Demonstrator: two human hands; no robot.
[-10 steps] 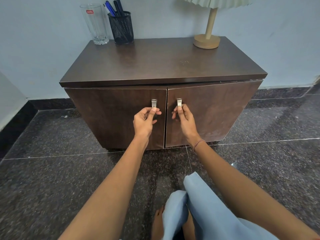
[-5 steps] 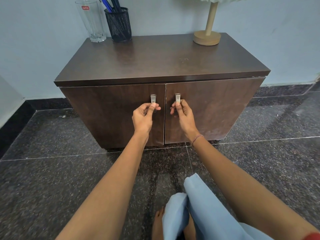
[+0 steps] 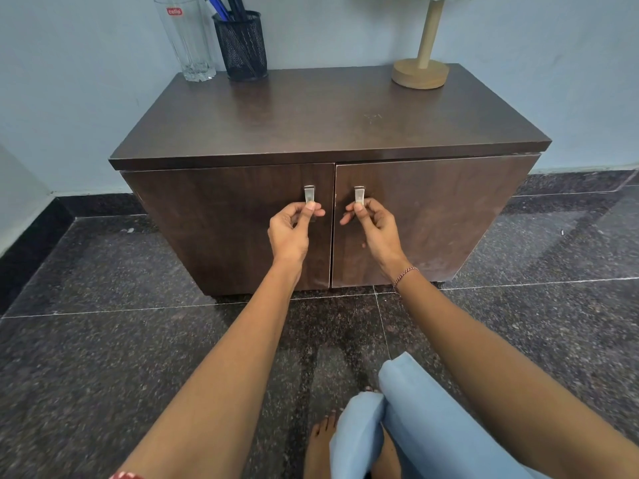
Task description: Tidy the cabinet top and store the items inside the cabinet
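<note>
Dark speckled floor tiles (image 3: 103,357) and a pale wall surround a low brown cabinet (image 3: 311,112) at the centre of the frame, both of its doors closed. The left hand (image 3: 290,233) and right hand (image 3: 375,226) each pinch a small metal pull with curled fingers (image 3: 307,210), the left handle (image 3: 308,194) and the right handle (image 3: 359,195) on either side of the middle seam. On the cabinet top, a clear glass (image 3: 185,36) and a black mesh pen holder (image 3: 242,46) stand just beside each other at upper left, and a wooden lamp base (image 3: 420,72) sits at upper right.
</note>
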